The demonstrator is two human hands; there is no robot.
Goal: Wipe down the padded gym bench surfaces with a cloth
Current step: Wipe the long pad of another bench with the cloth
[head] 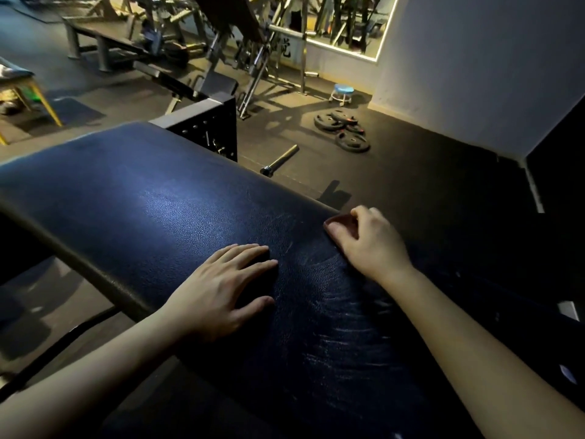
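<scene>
L hand (218, 293) flat on bench pad (142, 198), fingers straight, slightly apart; R hand (370, 245) just right of those fingertips, fingers curled over pad edge.

the floor (411, 185) is dark rubber matting, with patches of yellowish light farther away. a pale grey wall (474, 58) stands at the right, and a mirror (348, 23) with a bright edge hangs beside it. below the mirror is a small blue stool (343, 90) on wheels. near it black weight plates (343, 128) lie in a heap, and a metal bar (280, 160) lies on the floor. steel machines (253, 58) fill the back.
</scene>
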